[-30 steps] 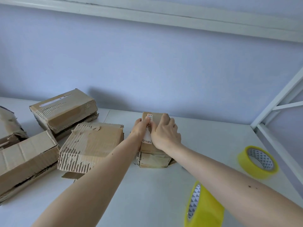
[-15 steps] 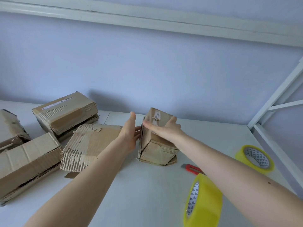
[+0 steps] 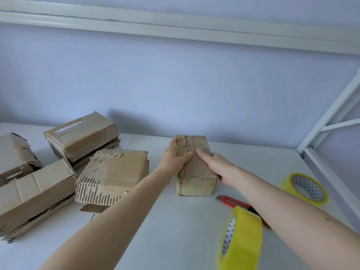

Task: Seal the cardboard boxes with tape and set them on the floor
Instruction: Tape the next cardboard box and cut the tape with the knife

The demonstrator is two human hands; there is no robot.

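A white table [image 3: 175, 230] is spread across the lower view, backed by a pale wall, with a white frame [image 3: 331, 121] seen at the right. Four worn boxes are grouped on the left: a long box [image 3: 33, 193] at the near edge, a torn box [image 3: 113, 174] beside it, a labelled box [image 3: 81, 135] behind that, and a fourth box [image 3: 15, 154] cut off at the far left edge. A small box [image 3: 194, 166] is set lying flat near the table's middle, its stripped corrugated face turned up. It is gripped from both sides: the left hand [image 3: 175, 158] is wrapped round its left edge, thumb laid on top, and the right hand [image 3: 218, 164] is curled over its right edge, fingers pressed on the top face. One yellow tape roll [image 3: 241, 242] is stood on edge at the near right, and a second tape roll [image 3: 305, 188] is laid flat further right. A red cutter [image 3: 233, 202] is seen lying between the small box and the standing roll, its far end hidden under the right forearm.
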